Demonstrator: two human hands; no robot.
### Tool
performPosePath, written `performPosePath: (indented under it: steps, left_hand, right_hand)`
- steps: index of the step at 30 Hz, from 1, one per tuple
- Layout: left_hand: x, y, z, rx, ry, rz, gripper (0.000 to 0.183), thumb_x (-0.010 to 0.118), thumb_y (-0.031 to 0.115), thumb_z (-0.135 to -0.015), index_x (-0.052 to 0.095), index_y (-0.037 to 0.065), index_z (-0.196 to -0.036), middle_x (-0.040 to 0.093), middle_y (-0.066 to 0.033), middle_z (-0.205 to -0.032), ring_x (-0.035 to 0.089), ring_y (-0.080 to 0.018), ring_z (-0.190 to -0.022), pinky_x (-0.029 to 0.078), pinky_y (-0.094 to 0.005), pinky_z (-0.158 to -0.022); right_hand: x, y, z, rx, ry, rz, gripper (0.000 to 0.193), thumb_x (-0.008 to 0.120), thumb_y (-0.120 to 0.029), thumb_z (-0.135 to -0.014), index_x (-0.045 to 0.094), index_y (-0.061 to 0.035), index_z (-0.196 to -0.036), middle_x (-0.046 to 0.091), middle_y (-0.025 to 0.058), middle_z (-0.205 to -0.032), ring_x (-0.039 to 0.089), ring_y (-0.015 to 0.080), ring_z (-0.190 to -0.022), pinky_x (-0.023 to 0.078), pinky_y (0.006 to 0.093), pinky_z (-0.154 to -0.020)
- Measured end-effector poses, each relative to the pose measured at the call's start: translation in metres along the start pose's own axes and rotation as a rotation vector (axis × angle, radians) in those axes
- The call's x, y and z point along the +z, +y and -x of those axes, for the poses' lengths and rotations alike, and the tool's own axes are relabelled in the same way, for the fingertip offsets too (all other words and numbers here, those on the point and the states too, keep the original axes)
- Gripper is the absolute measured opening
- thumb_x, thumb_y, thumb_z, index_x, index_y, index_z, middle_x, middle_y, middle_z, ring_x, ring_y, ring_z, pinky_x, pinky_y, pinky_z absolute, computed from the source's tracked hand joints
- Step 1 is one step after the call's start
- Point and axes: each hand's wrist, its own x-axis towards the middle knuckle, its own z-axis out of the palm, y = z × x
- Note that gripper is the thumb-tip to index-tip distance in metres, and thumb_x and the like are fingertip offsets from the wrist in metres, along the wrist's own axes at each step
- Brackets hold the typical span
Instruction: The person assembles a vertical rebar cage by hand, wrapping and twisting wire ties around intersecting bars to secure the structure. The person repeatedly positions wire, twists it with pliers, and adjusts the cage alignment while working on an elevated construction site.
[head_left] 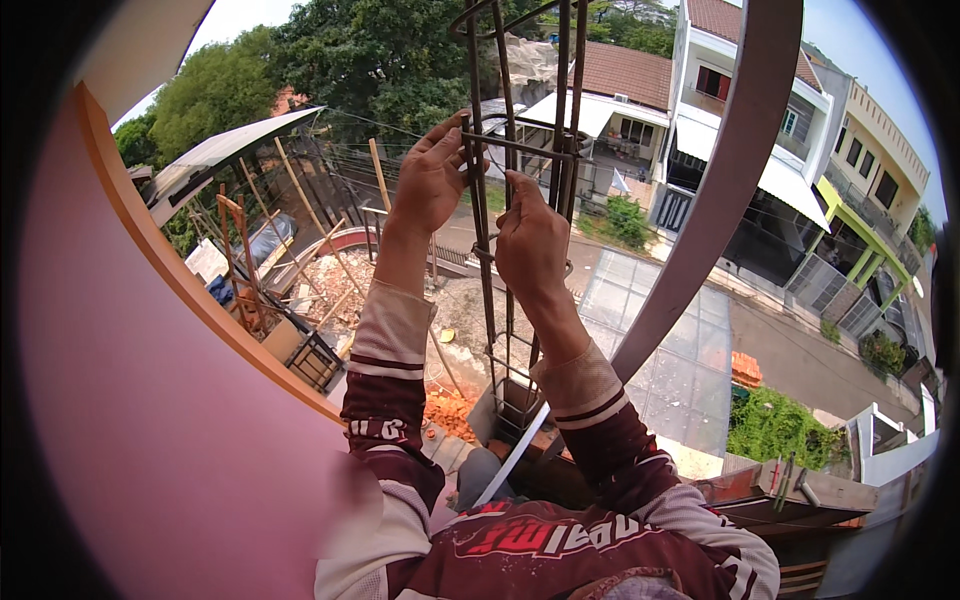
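In front of me stands a tall, narrow rebar column cage, made of upright steel bars with square stirrups around them. My left hand is at the cage's left bar, its fingers curled around the bar just beside an upper stirrup. Slightly lower and to the right, my right hand is closed in a pinch, fingertips close to the bars under that stirrup. A thin dark strand, perhaps tie wire, shows near the right fingertips, but what they grip is too small to be sure of.
A pink wall with an orange edge curves along the left. At the right, a slanting grey beam crosses close by. Far below lie rubble, bamboo poles, a translucent roof and a street with houses.
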Motion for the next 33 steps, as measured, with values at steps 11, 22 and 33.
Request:
performPosePath:
  steps: [11,22,33]
  left_hand:
    - [-0.005,0.015,-0.013,-0.077,-0.222,0.011,0.031,0.054,0.010,-0.097,0.056,0.005,-0.128,0.064,-0.0054,-0.113,0.060,-0.0194,-0.104,0.052,-0.0427,-0.082]
    - [-0.006,-0.018,-0.003,0.204,-0.010,0.095,0.016,0.060,0.007,-0.096,0.065,0.007,-0.111,0.068,-0.0061,-0.102,0.065,-0.0166,-0.093,0.058,-0.0363,-0.076]
    - [-0.006,-0.008,0.011,0.628,0.202,-0.972,0.025,0.065,0.009,-0.093,0.069,0.004,-0.117,0.066,-0.0035,-0.097,0.060,-0.0078,-0.086,0.052,-0.0223,-0.075]
  right_hand:
    - [-0.003,-0.013,-0.011,0.001,-0.042,0.082,0.032,0.052,-0.001,-0.088,0.063,-0.0001,-0.118,0.062,0.0234,-0.067,0.064,0.0392,-0.062,0.049,0.0464,-0.059]
    - [0.002,-0.021,-0.003,0.291,-0.183,-0.412,0.035,0.046,-0.013,-0.102,0.054,0.0037,-0.131,0.064,0.0043,-0.069,0.056,0.0090,-0.054,0.046,0.0265,-0.051]
    - [0.008,-0.029,-0.008,0.303,-0.464,-0.628,0.041,0.047,-0.013,-0.103,0.045,-0.0015,-0.142,0.059,0.0017,-0.079,0.052,0.0058,-0.058,0.044,0.0219,-0.049]
